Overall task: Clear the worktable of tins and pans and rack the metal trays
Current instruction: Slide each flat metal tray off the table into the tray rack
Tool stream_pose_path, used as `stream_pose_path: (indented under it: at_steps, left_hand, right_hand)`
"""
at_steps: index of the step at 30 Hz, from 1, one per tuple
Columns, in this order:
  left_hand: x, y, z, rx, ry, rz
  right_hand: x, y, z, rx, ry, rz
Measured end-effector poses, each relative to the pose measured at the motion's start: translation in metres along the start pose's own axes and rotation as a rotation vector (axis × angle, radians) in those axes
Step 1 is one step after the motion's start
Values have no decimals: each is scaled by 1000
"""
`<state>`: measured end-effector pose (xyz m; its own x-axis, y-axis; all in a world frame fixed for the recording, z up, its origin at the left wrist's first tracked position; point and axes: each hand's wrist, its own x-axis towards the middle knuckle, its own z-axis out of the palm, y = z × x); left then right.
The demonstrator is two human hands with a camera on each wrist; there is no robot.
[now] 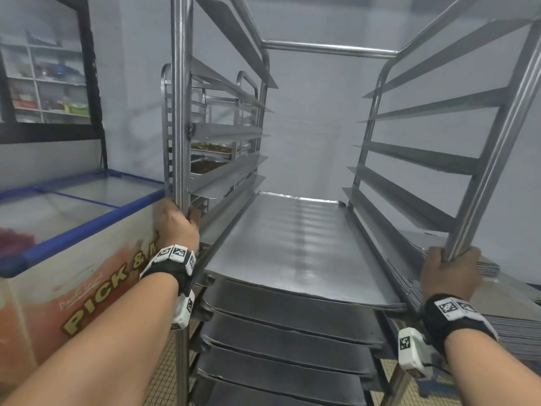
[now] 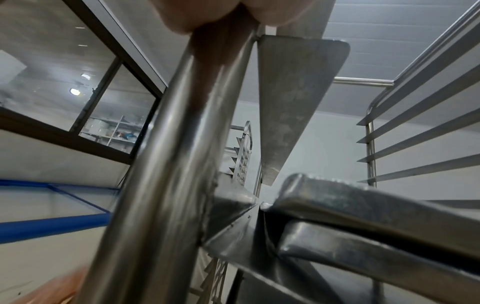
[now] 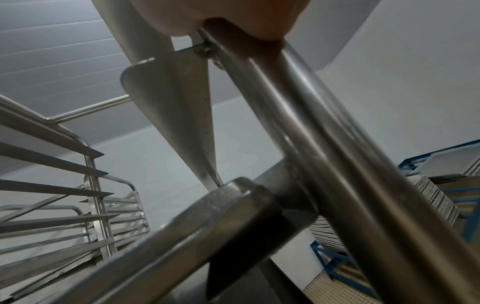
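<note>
A tall steel tray rack (image 1: 328, 49) fills the head view, tilted a little. Several metal trays sit on its lower runners; the top tray (image 1: 295, 247) lies flat and bare. My left hand (image 1: 175, 221) grips the rack's front left post (image 1: 180, 98). My right hand (image 1: 450, 273) grips the front right post (image 1: 494, 159). In the left wrist view my fingers (image 2: 207, 14) curl round the left post (image 2: 166, 164), with a tray corner (image 2: 306, 189) just below. The right wrist view shows my fingers (image 3: 233, 18) wrapped round the right post (image 3: 324, 133).
A glass-topped chest freezer (image 1: 73, 218) with blue trim stands close on the left. A second rack (image 1: 222, 142) with trays of food is behind the left post. Stacked metal trays (image 1: 518, 320) lie at the right. A window (image 1: 46, 63) is at upper left.
</note>
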<state>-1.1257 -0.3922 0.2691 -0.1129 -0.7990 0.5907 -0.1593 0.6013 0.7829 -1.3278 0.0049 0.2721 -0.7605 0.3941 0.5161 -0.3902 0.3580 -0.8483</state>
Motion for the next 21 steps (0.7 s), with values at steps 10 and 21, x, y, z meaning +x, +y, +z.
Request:
stream_pose_path:
  at_steps: [10, 21]
  left_hand:
    - [49, -8, 95, 28, -11, -25]
    - [110, -18, 202, 51, -50, -95]
  right_hand:
    - [51, 18, 101, -36, 31, 45]
    - [116, 46, 217, -95, 30, 94]
